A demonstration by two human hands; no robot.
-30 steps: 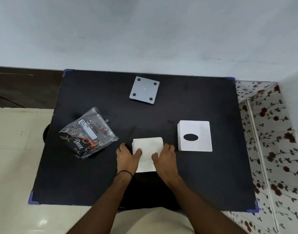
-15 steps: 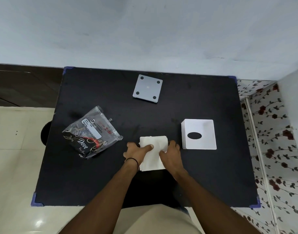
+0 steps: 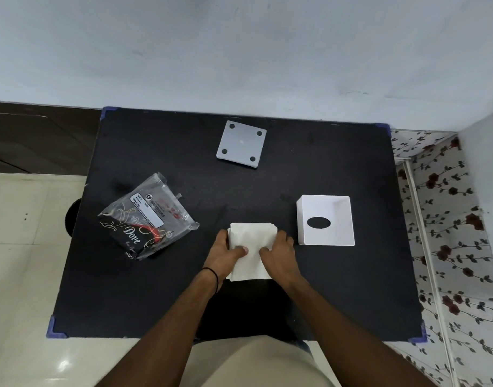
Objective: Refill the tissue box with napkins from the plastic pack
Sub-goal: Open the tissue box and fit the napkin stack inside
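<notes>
A stack of white napkins (image 3: pixel 252 238) lies on the black table (image 3: pixel 351 289) near its middle front. My left hand (image 3: pixel 224 254) grips the stack's left side, thumb on top. My right hand (image 3: pixel 280 254) grips its right side the same way. To the right stands the white tissue box (image 3: pixel 326 220), its oval slot facing up, apart from my hands. The crumpled plastic pack (image 3: pixel 146 216) with black print lies flat to the left of the stack.
A square grey plate (image 3: pixel 241 143) with a dark dot at each corner lies at the back of the table. A pale wall runs behind the table. Floral fabric (image 3: pixel 452 247) hangs beyond the right edge, and tiled floor lies to the left.
Both hands have closed in on the napkin stack, thumbs further over its top. The stack has hardly moved on the table. The camera view has shifted slightly.
</notes>
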